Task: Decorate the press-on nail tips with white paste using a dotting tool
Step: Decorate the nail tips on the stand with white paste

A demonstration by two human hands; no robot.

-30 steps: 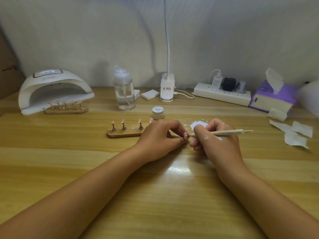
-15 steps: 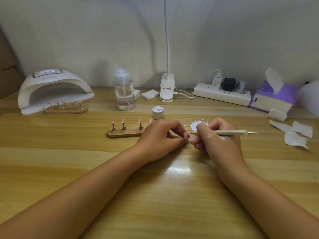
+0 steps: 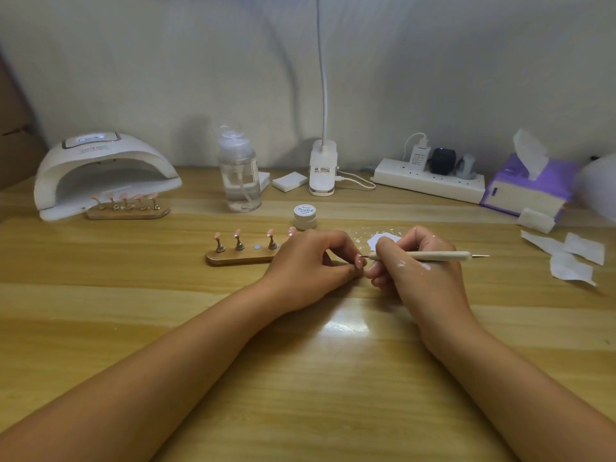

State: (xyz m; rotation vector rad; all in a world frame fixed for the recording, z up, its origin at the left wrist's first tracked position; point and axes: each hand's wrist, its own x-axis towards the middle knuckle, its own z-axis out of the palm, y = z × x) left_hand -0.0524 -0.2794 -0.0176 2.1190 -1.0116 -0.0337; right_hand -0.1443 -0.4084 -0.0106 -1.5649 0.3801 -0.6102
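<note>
My left hand [image 3: 310,265] pinches a pink nail tip [image 3: 359,261] between thumb and forefinger, low over the wooden table [image 3: 300,378]. My right hand [image 3: 420,271] grips a slim cream dotting tool [image 3: 433,256], lying nearly level, with its metal point touching that tip. White paste smears mark the back of my right hand. A white paste patch [image 3: 378,239] lies on the table just behind my right fingers. A wooden stand [image 3: 240,256] left of my hands carries several pink tips on posts, with one post socket bare. A small white jar [image 3: 305,216] stands behind it.
A white nail lamp [image 3: 100,171] sits at the back left with a second tip stand [image 3: 128,208] in front. A clear pump bottle [image 3: 240,175], clip lamp base [image 3: 321,171], power strip [image 3: 430,181], purple tissue box [image 3: 526,188] and torn wipes [image 3: 573,258] line the back and right.
The dotting tool's rear end has dropped, so it lies flatter. My right hand shifted slightly right. My left hand keeps the tip in the same place.
</note>
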